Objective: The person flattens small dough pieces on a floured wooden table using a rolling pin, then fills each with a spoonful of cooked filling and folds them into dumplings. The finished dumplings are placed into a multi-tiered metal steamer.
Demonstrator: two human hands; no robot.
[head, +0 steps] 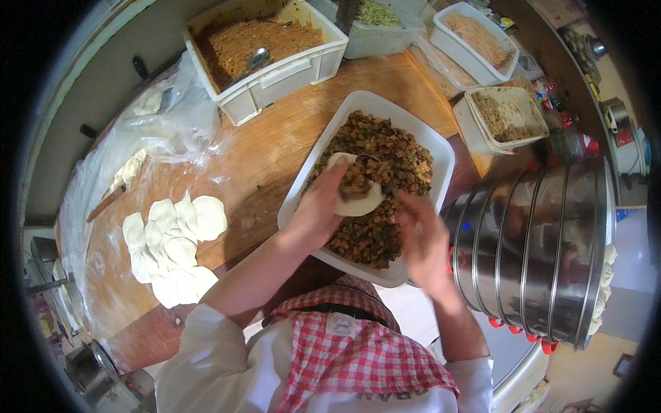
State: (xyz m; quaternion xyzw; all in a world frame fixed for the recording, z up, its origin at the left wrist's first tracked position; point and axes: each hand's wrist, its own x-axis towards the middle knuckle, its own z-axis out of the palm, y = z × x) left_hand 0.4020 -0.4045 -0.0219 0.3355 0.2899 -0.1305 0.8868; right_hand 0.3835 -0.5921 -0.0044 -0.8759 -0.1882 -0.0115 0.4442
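Observation:
My left hand (317, 206) holds a round white dough wrapper (361, 205) over a white plastic tub (444, 149). A mound of brown chopped filling (356, 183) sits on the wrapper, with my thumb resting at its edge. A small dark curved edge shows at the top of the mound, too little to name. More chopped filling (382, 248) fills the tub underneath. To the right of the wrapper, my right hand (424, 240) is blurred above the tub's right side. Its fingers look apart and I see nothing in them.
Several flat dough wrappers (181, 251) overlap on the floured wooden table (248, 170). Plastic sheeting (170, 121) partly covers dough at left. A filling bin (289, 72) with a metal spoon (256, 59) stands behind. Stacked metal steamers (516, 242) stand close on the right; more containers (508, 116) sit behind them.

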